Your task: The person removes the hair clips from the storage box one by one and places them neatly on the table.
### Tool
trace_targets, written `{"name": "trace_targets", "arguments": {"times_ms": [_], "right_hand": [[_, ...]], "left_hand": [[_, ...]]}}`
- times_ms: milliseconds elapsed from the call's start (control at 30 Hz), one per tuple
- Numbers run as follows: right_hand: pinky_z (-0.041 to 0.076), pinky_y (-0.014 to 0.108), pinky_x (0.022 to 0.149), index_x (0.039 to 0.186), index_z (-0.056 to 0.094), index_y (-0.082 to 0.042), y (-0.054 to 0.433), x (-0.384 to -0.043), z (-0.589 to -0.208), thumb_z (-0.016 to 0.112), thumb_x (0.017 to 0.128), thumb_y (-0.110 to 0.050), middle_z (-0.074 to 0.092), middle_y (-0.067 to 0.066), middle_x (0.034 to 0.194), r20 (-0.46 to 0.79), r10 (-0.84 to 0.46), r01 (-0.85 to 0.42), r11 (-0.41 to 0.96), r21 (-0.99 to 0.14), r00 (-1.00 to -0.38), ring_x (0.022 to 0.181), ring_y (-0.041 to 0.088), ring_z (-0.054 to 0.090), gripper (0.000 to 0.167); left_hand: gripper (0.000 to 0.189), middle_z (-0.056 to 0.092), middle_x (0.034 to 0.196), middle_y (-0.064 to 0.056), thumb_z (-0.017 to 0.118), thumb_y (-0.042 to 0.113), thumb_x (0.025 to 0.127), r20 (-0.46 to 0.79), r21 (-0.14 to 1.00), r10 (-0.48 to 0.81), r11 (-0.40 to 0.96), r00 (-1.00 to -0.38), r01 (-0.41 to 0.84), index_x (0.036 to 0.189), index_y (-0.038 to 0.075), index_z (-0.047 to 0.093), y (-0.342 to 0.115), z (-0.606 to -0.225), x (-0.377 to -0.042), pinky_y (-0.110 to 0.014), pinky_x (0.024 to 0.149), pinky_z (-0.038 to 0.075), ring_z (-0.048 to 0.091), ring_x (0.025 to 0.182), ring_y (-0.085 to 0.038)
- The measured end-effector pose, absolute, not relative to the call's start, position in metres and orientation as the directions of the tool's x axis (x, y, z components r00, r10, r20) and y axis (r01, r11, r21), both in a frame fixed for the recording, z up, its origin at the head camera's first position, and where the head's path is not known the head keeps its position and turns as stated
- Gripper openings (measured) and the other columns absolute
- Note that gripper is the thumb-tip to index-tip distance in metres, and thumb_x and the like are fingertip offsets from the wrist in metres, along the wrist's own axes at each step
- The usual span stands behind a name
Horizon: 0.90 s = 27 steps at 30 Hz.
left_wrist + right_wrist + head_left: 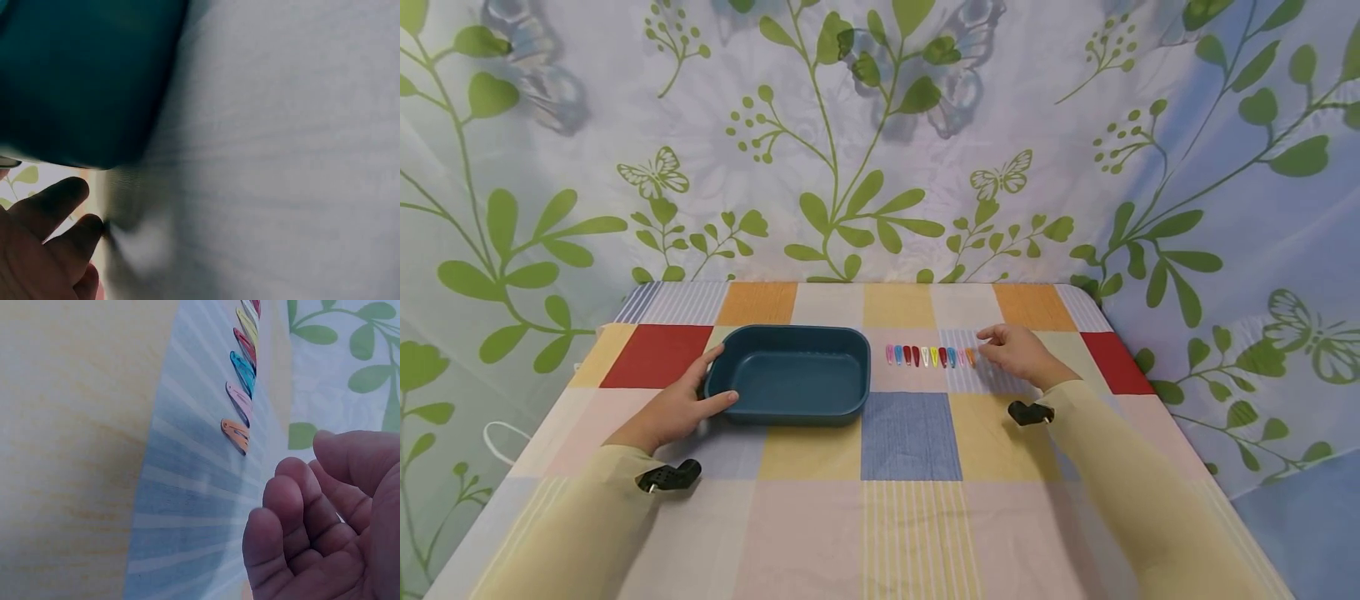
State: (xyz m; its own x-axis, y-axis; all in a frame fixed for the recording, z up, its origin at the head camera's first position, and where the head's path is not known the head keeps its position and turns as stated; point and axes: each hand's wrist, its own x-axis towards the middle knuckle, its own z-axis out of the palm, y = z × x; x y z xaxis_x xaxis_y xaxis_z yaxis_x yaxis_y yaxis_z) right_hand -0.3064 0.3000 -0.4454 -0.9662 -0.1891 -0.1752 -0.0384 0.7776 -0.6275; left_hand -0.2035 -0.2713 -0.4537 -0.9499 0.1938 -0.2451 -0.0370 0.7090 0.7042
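A dark teal rectangular basin (790,414) stands at the left of the table with nothing in it. My left hand (679,410) rests at its left side, the fingers along the outer wall and the thumb over the near-left rim. To the right of the basin lies a row of several small snap hair clips in pink, blue, red, white, yellow and orange. The orange hair clip (235,435) ends the row on the right. Just beyond it hovers my right hand (1021,357), its fingers loosely bent with nothing between them.
A patchwork-patterned cloth (910,437) covers the table. Behind hangs a pale curtain (880,125) with green leaves and butterflies. A black wrist device (668,476) sits at the left cuff, another wrist device (1030,413) at the right. A white cable loop (493,442) shows past the left edge.
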Motion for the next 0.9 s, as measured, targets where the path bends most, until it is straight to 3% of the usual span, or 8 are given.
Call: {"name": "trace_targets", "arguments": {"times_ms": [333, 567, 733, 900], "right_hand": [[0.057, 0.044, 0.087, 0.138, 0.065, 0.0, 0.303, -0.3, -0.442, 0.061, 0.104, -0.023, 0.071, 0.023, 0.123, -0.131, -0.218, -0.112, 0.828, -0.549, -0.967, 0.107, 0.033, 0.067, 0.041], [0.057, 0.044, 0.088, 0.138, 0.065, 0.0, 0.301, -0.292, -0.437, 0.063, 0.104, -0.022, 0.071, 0.022, 0.123, -0.119, -0.201, -0.114, 0.853, -0.509, -0.972, 0.106, 0.033, 0.067, 0.041], [0.057, 0.047, 0.091, 0.138, 0.065, 0.001, 0.297, -0.285, -0.433, 0.064, 0.104, -0.02, 0.071, 0.021, 0.123, -0.091, -0.202, -0.133, 0.861, -0.49, -0.975, 0.108, 0.034, 0.066, 0.04], [0.052, 0.058, 0.106, 0.141, 0.062, 0.002, 0.294, -0.282, -0.43, 0.062, 0.105, -0.019, 0.064, 0.026, 0.137, -0.065, -0.211, -0.155, 0.864, -0.478, -0.975, 0.126, 0.044, 0.061, 0.042]], "left_hand": [[0.107, 0.022, 0.171, -0.028, 0.066, 0.068, 0.093, -0.232, 0.581, 0.156, 0.814, -0.96, -0.008, 0.171, 0.02, 0.009, -0.268, -0.443, -0.2, -0.076, 0.103, 0.047, 0.031, 0.15, -0.058], [0.097, 0.025, 0.169, -0.029, 0.063, 0.064, 0.098, -0.203, 0.538, 0.131, 0.843, -0.97, 0.001, 0.17, 0.016, 0.018, -0.261, -0.437, -0.193, -0.073, 0.103, 0.049, 0.036, 0.147, -0.057], [0.091, 0.021, 0.171, -0.029, 0.063, 0.06, 0.099, -0.167, 0.528, 0.12, 0.849, -0.979, 0.014, 0.168, 0.014, 0.024, -0.256, -0.431, -0.188, -0.079, 0.11, 0.037, 0.023, 0.154, -0.058], [0.086, 0.026, 0.171, -0.026, 0.066, 0.051, 0.1, -0.075, 0.529, 0.169, 0.842, -0.983, 0.104, 0.166, 0.01, 0.029, -0.248, -0.427, -0.185, -0.075, 0.123, 0.019, 0.016, 0.158, -0.054]]}}
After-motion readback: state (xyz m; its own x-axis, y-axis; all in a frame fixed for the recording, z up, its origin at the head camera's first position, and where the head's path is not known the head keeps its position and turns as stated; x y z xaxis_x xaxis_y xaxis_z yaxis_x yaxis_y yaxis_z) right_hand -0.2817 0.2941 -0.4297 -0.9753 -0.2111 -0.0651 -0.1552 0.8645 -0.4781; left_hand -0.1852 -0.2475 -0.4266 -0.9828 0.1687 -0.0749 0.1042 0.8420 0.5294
